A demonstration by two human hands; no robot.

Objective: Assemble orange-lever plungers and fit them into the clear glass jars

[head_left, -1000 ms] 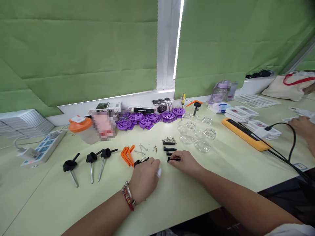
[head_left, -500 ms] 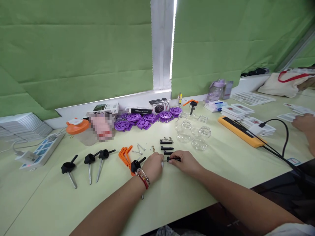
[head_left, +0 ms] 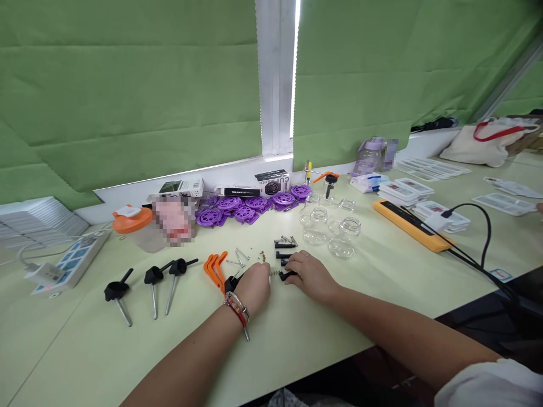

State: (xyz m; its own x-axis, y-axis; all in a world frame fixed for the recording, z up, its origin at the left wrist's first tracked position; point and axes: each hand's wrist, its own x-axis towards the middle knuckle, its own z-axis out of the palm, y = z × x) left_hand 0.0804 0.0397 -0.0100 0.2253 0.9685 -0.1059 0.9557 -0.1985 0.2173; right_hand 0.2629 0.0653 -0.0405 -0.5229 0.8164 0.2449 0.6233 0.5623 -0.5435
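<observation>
My left hand (head_left: 254,287) is closed, with a thin coil spring (head_left: 275,273) showing between its fingertips and the other hand. My right hand (head_left: 313,278) grips a small black plastic tube (head_left: 287,276), its end facing the spring. Whether the spring touches the tube I cannot tell. Just beyond the fingers lie other black tubes (head_left: 281,255) and several loose springs (head_left: 287,239). Beside my left wrist a black piece with a metal rod is partly covered by the hand, next to bent orange handles (head_left: 215,270).
Three black cups with metal rods (head_left: 154,276) lie left. Screws (head_left: 240,257), purple discs (head_left: 245,212) and clear glass jars (head_left: 341,236) are beyond the hands. A yellow power strip (head_left: 409,226) with cables lies right; a white power strip (head_left: 78,263) lies left.
My left hand has shifted slightly left, and more of the spring shows between the hands. My right hand has turned with the black tube. Another person's hand at far right has mostly left view.
</observation>
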